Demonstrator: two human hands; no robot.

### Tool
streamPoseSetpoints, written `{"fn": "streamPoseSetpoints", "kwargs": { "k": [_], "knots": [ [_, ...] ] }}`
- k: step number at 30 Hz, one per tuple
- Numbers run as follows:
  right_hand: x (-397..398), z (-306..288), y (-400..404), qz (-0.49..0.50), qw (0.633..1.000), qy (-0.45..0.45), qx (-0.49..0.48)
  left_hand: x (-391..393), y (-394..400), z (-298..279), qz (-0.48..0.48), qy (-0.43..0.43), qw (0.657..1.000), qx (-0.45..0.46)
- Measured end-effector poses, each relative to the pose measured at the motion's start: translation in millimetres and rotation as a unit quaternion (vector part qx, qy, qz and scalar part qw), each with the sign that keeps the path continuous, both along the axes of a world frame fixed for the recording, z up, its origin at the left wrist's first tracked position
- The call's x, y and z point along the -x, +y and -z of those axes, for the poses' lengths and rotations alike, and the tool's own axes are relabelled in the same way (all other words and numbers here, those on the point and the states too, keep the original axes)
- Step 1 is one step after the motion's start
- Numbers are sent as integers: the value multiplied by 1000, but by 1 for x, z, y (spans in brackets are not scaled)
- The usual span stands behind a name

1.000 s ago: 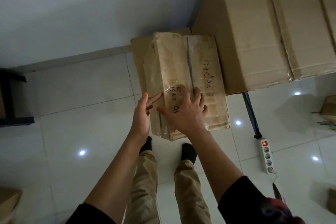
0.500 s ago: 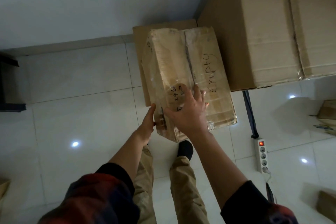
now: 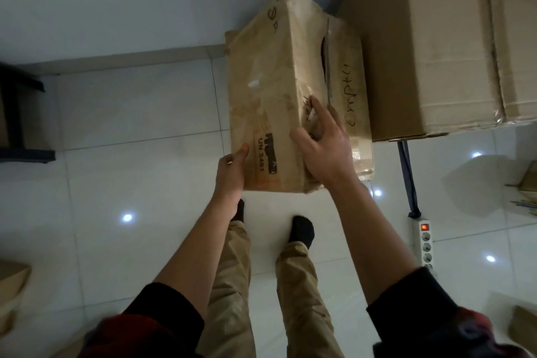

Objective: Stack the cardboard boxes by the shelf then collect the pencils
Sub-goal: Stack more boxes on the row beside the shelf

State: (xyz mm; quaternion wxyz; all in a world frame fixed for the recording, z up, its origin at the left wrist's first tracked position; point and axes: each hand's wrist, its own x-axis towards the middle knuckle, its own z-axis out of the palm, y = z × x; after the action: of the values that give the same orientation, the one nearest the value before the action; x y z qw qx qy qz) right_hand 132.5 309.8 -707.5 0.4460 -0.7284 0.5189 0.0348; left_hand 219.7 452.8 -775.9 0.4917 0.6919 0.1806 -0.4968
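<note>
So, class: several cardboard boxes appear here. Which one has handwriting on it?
The taped box held by both hands, with handwriting on its top. The tall box to its right shows none.

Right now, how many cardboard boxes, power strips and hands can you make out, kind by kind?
Cardboard boxes: 3, the held box, the flat box under it, the big box beside them; cardboard bits at the edges are not counted.
Power strips: 1
Hands: 2, left hand, right hand
Total: 6

The person wears dark sleeves (image 3: 412, 296) with red patches, pushed up from the forearms. Below the sleeves are khaki trousers (image 3: 232, 276) and black socks (image 3: 302, 231).
</note>
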Motion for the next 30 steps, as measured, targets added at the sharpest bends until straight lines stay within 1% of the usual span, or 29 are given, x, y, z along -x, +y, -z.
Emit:
{"fn": "streamPoseSetpoints", "kwargs": {
  "k": [4,7,9,12,15,17,18,20,21,24,27,30],
  "knots": [
    [-13,0,-14,-10,998,-40,-44,-7,-2,-5,-33,-59,998,-4],
    [-13,-7,-32,8,996,-67,-67,-2,-4,-5,-14,-128,992,5],
    [-8,-10,-43,4,997,-69,-22,0,-8,-7,-1,-169,985,13],
    [4,-8,-54,0,994,-45,94,3,-18,-8,28,-213,976,35],
    [12,-7,-58,40,978,34,202,7,-28,-6,89,-242,964,59],
    [11,-7,-59,30,959,102,261,11,-37,-8,156,-282,945,57],
    [10,-5,-58,11,956,124,266,14,-41,-10,186,-304,932,60],
    [11,-3,-51,-28,960,136,242,19,-49,-11,233,-336,909,74],
    [14,0,-45,-43,963,132,232,20,-52,-10,244,-340,905,82],
    [32,11,-27,-75,961,123,234,22,-58,-6,256,-327,904,96],
    [54,25,-23,-108,968,140,180,29,-63,-6,283,-336,890,120],
    [62,30,-32,-139,970,127,151,33,-69,-5,281,-348,885,133]
  ]
}}
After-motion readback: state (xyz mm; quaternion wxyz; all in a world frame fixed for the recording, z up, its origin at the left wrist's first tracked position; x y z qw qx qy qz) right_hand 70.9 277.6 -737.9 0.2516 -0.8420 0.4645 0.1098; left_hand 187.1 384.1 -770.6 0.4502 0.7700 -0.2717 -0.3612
